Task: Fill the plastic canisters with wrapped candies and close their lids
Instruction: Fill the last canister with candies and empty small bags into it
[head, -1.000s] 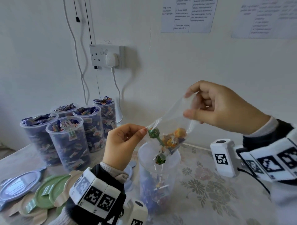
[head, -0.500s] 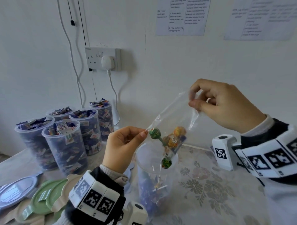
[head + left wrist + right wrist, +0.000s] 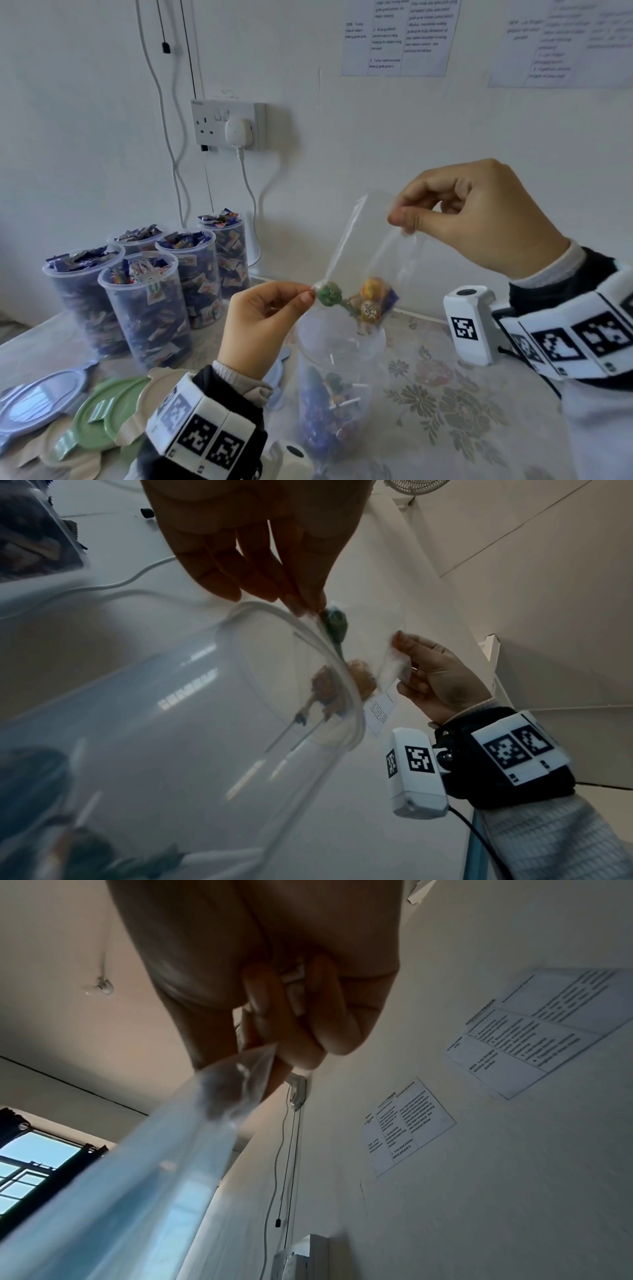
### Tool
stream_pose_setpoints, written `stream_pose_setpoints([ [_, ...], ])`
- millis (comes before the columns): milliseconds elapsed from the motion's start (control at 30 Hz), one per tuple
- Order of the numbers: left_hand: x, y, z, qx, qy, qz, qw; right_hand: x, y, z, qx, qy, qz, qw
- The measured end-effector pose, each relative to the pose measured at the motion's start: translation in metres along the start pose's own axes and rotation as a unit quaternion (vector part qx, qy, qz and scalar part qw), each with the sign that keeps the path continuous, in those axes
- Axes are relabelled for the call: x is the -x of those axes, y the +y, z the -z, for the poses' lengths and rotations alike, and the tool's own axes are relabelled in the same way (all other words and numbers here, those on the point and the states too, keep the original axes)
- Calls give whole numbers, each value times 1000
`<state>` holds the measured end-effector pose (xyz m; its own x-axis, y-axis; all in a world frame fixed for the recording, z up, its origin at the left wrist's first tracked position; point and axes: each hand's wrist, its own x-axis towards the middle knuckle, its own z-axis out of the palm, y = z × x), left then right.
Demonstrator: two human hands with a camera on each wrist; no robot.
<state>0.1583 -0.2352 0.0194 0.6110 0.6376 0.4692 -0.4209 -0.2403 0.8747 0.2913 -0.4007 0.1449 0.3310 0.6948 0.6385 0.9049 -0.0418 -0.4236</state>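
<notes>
Since a second ago the right hand [image 3: 479, 219] has lifted its corner of the clear bag [image 3: 368, 246] higher, steepening the tilt, and a green lollipop that hung below the mouth is gone from there.

Judged from here, the bag mouth sits just over the far rim of the open canister [image 3: 337, 377] on the desk [image 3: 479, 394], so the last lollipops [image 3: 366, 301] could slide out past the rim, or their sticks could snag across the opening. A hard shake might knock the light canister over.

Right fingers [image 3: 318, 1020] are curled tight, pinching the bag's upper corner. The left hand [image 3: 263, 325] has narrow fingers [image 3: 301, 588] pinching the lower corner beside the green lollipop [image 3: 328, 294].
</notes>
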Motion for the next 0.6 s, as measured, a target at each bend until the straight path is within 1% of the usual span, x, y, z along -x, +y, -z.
stream_pose_setpoints([
  [233, -1, 3, -4, 9, 9, -18, 1000, -1, 2, 0, -16, 20, 24, 999],
  [333, -1, 4, -4, 11, 13, -16, 1000, -1, 3, -2, -7, 53, 48, 997],
  [400, -1, 5, -3, 13, 9, -10, 1000, 0, 5, -2, 29, 56, 53, 997],
  [533, -2, 8, -2, 23, 2, -10, 1000, 2, 11, -5, 135, 35, 37, 989],
  [600, -3, 8, -2, 26, 3, -8, 1000, 3, 13, -7, 161, 27, 29, 986],
])
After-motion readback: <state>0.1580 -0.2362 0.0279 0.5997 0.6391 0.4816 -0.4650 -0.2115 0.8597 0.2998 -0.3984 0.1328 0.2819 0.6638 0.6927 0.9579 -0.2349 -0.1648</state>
